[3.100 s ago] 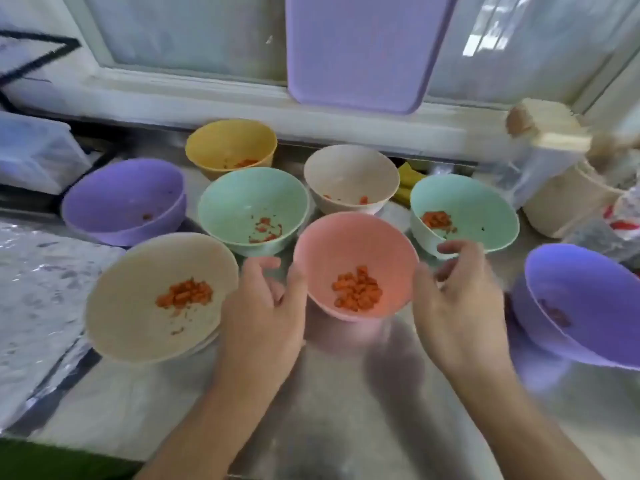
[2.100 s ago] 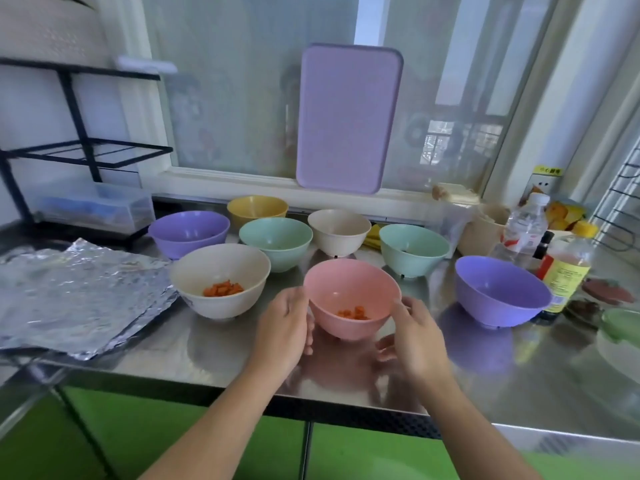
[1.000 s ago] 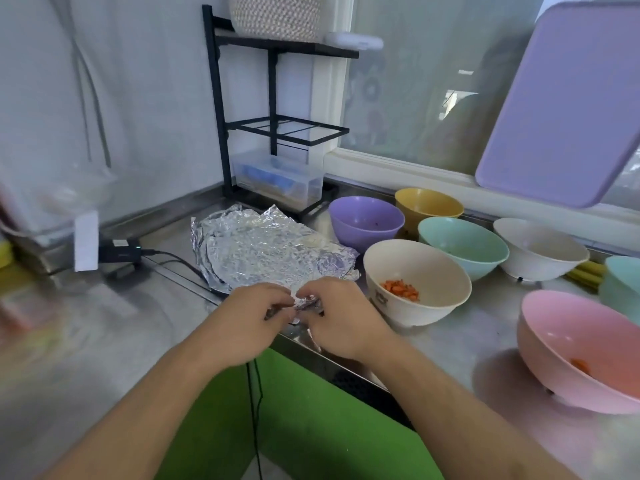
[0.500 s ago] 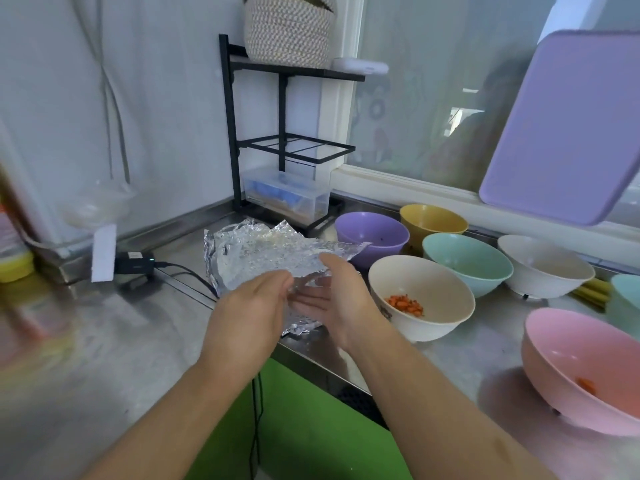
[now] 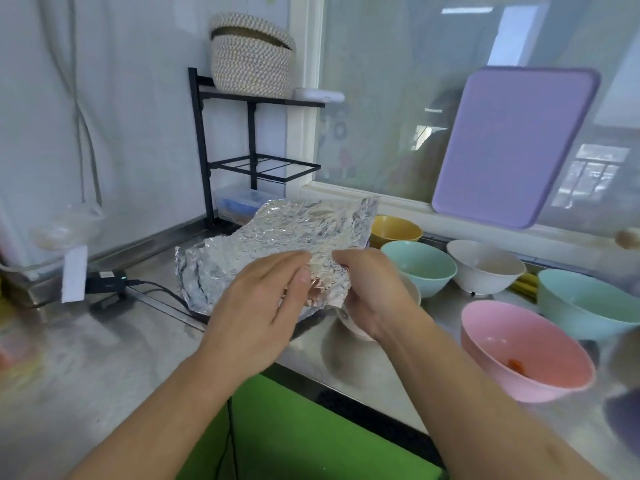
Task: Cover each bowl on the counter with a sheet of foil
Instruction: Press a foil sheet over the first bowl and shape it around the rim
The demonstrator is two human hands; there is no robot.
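A crumpled sheet of foil (image 5: 304, 233) is lifted off the foil stack (image 5: 197, 275) on the steel counter. My left hand (image 5: 256, 306) pinches its near edge and my right hand (image 5: 370, 289) grips the same edge beside it. The sheet hides the purple bowl and most of the cream bowl (image 5: 349, 320) under my right hand. Uncovered bowls stand to the right: pink (image 5: 530, 344) with orange bits, mint (image 5: 419, 268), white (image 5: 485, 268), yellow (image 5: 394, 230) and another mint (image 5: 588, 306).
A black wire rack (image 5: 249, 161) with a woven basket (image 5: 251, 53) stands at the back, a clear box under it. A purple cutting board (image 5: 512, 143) leans on the window. A black adapter and cable (image 5: 107, 282) lie left of the foil. The counter edge (image 5: 363, 393) runs diagonally.
Both hands have raised the top foil sheet higher off the stack, and it now stands up in front of the purple bowl. The view has shifted slightly right.
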